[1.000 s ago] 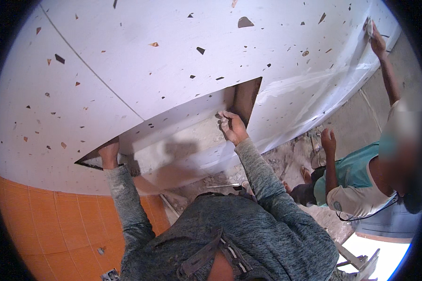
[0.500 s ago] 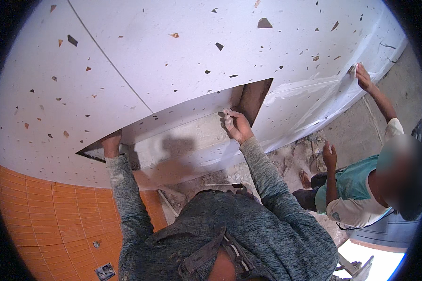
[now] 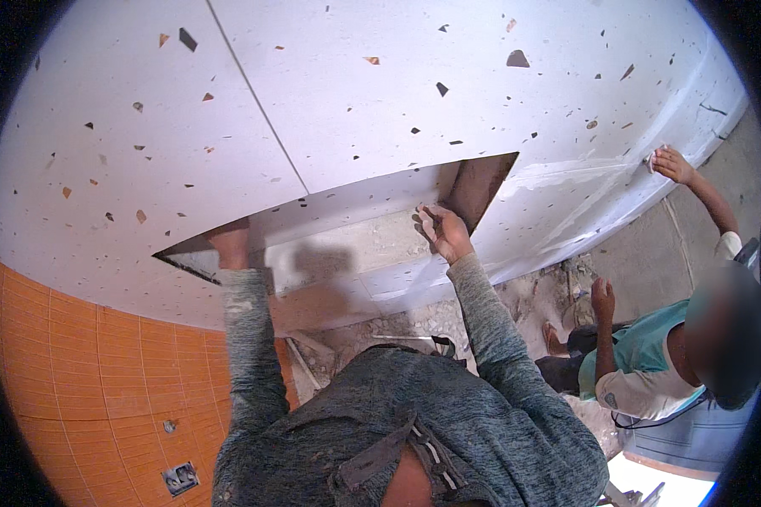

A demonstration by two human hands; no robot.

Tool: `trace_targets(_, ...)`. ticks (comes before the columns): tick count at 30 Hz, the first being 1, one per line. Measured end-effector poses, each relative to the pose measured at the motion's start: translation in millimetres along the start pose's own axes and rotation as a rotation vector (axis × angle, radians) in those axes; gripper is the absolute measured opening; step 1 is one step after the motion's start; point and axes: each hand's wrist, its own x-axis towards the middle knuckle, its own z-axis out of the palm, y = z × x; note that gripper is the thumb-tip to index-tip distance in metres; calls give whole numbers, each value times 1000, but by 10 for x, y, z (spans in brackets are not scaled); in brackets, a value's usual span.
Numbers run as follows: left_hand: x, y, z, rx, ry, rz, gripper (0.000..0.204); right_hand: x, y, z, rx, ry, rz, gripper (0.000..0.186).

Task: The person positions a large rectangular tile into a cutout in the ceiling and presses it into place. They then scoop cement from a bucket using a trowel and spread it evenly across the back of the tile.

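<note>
The left hand (image 3: 232, 241) of the person reaches into the left end of a long, angular recess (image 3: 334, 209) cut in a white wall (image 3: 254, 160) flecked with black and orange chips. Its fingers are lost in shadow and behind the cut edge, so I cannot tell whether they are spread, pressed together or gripping. The right hand (image 3: 450, 235) is near the recess's right end, over a pale, dusty ledge (image 3: 372, 243). Its fingers (image 3: 431, 220) are bent, with the tips close together; I cannot tell whether they pinch anything small or touch the ledge.

The recess lies directly in front of the person, its left corner too dark to read. Inside it are the ledge, carrying a dark shadow, and a brown end face (image 3: 480, 184) on the right.

At right, a co-worker in a teal and cream shirt (image 3: 643, 363) holds a small whitish piece (image 3: 652, 160) to the wall; it is mostly covered by the hand and its kind is unclear. The co-worker's head is blurred. At lower left, a rectangular box (image 3: 180, 479) set in an orange tiled wall (image 3: 118, 380) holds greyish contents, too small to identify.
</note>
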Motion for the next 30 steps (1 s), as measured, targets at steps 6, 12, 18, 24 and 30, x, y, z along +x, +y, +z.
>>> trace_targets(6,-538,1146,-16,-779,216,-965,41,-40,-52,19,58,-9,-22,16)
trace_targets(12,-934,1515,162,-1297,-450,-1326,38,117,-101,-110,21,-9,-13,19)
trace_targets(18,-1772,1210,860,-1660,-346,-1269,71,-70,-128,181,-64,25,-56,42)
trace_targets(24,-1090,1552,361,-1657,-236,-1634,92,-110,-110,230,-70,25,-65,43)
trace_targets(30,-869,1631,276,-1680,-208,-1537,100,-111,-189,256,-13,16,-2,40)
